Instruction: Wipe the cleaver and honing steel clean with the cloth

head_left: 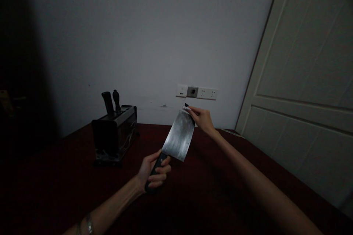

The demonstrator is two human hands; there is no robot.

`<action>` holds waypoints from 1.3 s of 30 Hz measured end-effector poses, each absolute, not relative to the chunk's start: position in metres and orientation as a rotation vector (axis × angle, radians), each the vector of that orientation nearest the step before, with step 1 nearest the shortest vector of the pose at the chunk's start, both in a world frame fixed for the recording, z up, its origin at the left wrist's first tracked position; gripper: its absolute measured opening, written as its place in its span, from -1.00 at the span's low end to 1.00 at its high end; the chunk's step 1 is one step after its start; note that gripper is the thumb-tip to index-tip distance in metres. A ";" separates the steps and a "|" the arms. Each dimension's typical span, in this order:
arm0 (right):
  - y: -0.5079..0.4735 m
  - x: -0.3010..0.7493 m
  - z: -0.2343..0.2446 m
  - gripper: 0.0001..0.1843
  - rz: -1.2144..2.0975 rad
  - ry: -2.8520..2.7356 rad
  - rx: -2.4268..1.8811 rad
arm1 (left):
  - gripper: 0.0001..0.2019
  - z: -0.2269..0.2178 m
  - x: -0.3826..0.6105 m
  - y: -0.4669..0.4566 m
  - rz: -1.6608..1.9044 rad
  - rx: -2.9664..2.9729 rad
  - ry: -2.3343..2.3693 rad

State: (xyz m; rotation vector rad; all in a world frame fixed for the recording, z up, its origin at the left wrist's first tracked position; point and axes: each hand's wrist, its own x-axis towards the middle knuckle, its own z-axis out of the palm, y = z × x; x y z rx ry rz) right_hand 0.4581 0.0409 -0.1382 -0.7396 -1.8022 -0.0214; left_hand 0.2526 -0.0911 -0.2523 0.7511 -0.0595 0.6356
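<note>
A cleaver [179, 135] with a wide steel blade and a black handle is held up over the dark red table, blade tilted away to the upper right. My left hand [154, 172] is wrapped round its handle. At the blade's far end, my right hand [202, 118] pinches a small white piece, perhaps tissue or cloth, against or just beside the tip edge. A dark spot shows at the fingertips; I cannot tell what it is.
On the left of the dark red table [176, 205] stands a knife block [114, 132] with two black handles sticking out. Behind is a pale wall [154, 44] with a row of sockets [206, 93]. A panelled door [303, 80] borders the right side. The light is dim.
</note>
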 end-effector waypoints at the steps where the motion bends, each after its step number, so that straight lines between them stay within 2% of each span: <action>1: 0.045 0.463 -0.137 -0.70 -0.024 -1.775 -0.762 | -0.64 -0.251 0.251 -0.090 0.645 0.768 -0.049; 6: 0.050 0.486 -0.164 -0.64 -0.023 -1.725 -0.870 | -0.61 -0.242 0.243 -0.087 0.739 0.853 0.001; 14: 0.005 0.457 -0.270 -0.72 0.119 -2.111 -0.815 | -0.54 -0.235 0.245 -0.088 0.970 1.017 0.205; 19: -0.016 0.437 -0.305 -0.56 0.233 -2.266 -0.821 | -0.59 -0.235 0.247 -0.088 1.024 1.017 0.347; 26: -0.019 0.433 -0.313 -0.79 0.422 -2.295 -0.843 | -0.67 -0.231 0.254 -0.094 1.076 1.096 0.425; 34: -0.012 0.431 -0.306 -0.57 0.624 -2.034 -0.940 | -0.74 -0.237 0.259 -0.090 1.167 1.162 0.543; 39: -0.012 0.435 -0.302 -0.54 0.739 -1.867 -0.942 | -0.73 -0.241 0.259 -0.085 1.249 1.184 0.649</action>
